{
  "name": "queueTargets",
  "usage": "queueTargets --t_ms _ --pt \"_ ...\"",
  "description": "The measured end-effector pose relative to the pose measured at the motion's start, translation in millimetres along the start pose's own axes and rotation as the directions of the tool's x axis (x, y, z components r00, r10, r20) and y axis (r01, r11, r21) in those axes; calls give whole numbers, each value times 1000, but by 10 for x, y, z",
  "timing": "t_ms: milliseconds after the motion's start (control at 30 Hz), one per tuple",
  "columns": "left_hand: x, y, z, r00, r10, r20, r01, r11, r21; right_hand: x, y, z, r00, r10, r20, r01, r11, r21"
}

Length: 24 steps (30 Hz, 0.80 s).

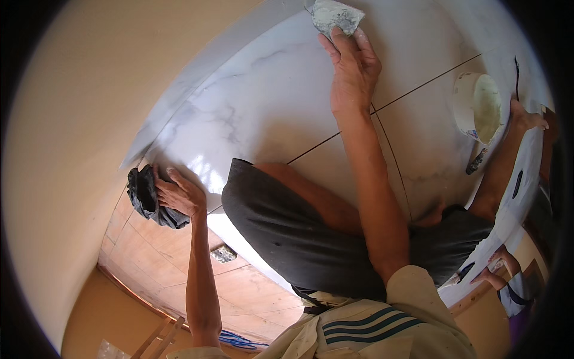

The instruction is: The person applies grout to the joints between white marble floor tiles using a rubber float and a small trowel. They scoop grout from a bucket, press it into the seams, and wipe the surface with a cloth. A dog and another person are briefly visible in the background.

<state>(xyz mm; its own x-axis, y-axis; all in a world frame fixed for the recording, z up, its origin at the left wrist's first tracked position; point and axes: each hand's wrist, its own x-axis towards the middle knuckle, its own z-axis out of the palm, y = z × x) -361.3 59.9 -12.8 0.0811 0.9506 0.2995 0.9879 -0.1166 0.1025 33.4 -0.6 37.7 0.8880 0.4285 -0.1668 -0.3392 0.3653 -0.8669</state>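
Observation:
My right hand (pixel 353 57), reaching far ahead, pinches a flat, thin scraper (pixel 336 17) smeared with whitish paste. The scraper lies against the grey-veined white tiles (pixel 263 96) near the wall. Over to the left, my left hand (pixel 179 194) grips a crumpled black cloth (pixel 145 194) where the white tiles meet the orange-brown ones. Some of its fingers are hidden in the folds. A white bucket (pixel 463 105) with pale material inside stands to the right, and a dark, paste-stained tool (pixel 476 161) lies close to it.
A beige wall (pixel 107 107) curves along the left. Dark joint lines cross the white tiles. Another person's hands (pixel 499 269) show at the lower right. On the orange-brown floor (pixel 161 251) is a dark rectangular patch (pixel 224 253). Blue cable (pixel 239 341) and wooden legs (pixel 161 338) appear at the bottom.

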Motion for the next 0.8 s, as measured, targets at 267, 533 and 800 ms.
queueTargets --t_ms 267,533,800 --pt "-9 -47 31 1000 -7 7 7 1000 19 -64 266 273 963 -210 -171 176 965 -192" --pt "3 -23 21 1000 7 -28 -7 1000 9 -45 490 511 953 -252 -166 190 930 -315" --pt "3 1 8 1000 2 -3 -2 1000 -12 -90 709 702 875 -462 -144 404 860 -311"
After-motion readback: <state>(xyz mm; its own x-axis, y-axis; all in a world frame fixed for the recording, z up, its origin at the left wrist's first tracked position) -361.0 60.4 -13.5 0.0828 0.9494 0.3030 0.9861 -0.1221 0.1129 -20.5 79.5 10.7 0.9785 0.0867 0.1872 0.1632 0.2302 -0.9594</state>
